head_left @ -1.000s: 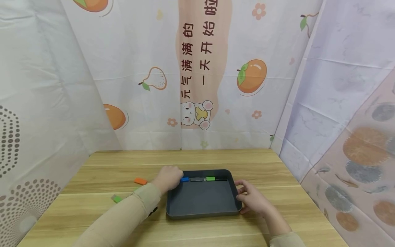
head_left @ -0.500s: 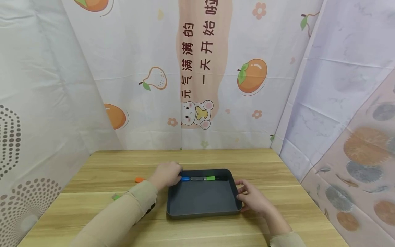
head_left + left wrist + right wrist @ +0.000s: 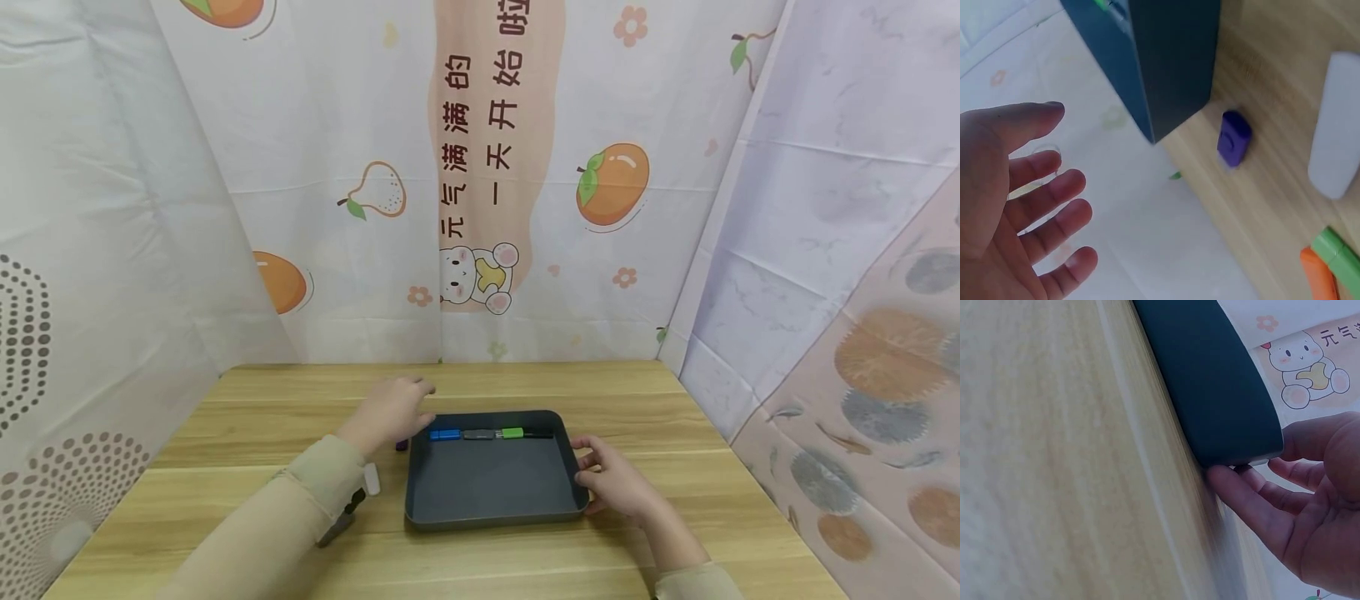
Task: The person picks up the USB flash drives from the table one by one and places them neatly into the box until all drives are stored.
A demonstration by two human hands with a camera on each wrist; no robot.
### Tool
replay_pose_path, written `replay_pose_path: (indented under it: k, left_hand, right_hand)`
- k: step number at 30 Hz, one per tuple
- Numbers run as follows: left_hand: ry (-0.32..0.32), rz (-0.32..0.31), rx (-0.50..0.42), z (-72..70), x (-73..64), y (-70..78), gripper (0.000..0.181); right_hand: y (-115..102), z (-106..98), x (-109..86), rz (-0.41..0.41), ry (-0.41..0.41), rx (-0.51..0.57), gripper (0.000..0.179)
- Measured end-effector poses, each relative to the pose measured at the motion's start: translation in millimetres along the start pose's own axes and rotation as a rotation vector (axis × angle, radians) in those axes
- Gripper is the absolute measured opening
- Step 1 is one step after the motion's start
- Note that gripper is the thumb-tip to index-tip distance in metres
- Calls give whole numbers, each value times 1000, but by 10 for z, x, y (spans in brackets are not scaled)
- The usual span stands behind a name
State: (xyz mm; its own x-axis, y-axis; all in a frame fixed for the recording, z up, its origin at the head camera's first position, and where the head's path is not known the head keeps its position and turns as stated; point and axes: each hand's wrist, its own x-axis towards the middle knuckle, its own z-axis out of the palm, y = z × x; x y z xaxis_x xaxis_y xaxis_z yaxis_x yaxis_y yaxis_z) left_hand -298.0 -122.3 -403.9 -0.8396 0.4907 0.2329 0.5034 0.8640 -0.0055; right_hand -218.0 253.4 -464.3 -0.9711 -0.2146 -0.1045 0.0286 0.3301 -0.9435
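Note:
A dark grey tray point(image 3: 495, 487) lies on the table. Along its back wall sits a row of USB flash drives: a blue one point(image 3: 445, 435), a grey one point(image 3: 478, 435), a green one point(image 3: 512, 433) and a black one point(image 3: 537, 433). My left hand point(image 3: 386, 412) hovers by the tray's back left corner, fingers spread and holding nothing. Below it lies a purple flash drive point(image 3: 1234, 139) beside the tray. My right hand point(image 3: 611, 479) holds the tray's right side, thumb at the rim and fingers against the outer wall.
Left of the tray lie a white flash drive point(image 3: 1335, 128), a green one point(image 3: 1338, 256) and an orange one point(image 3: 1317, 274). A dark grey object point(image 3: 336, 529) shows beside the left sleeve. A printed curtain point(image 3: 480, 183) hangs behind the table.
My left hand has let go of the blue flash drive and moved left and back from the tray. The purple and white drives have come into view. My right hand stays put.

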Motion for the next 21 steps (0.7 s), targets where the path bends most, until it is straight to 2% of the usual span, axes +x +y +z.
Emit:
replay_pose_path:
  k: [8, 21]
  left_hand:
    - [30, -39, -85, -128, -92, -157, 57]
    - [-28, -151, -173, -273, -313, -328, 71]
  right_hand:
    - [-7, -2, -10, 4, -8, 4, 48]
    - [9, -3, -2, 10, -6, 6, 48]
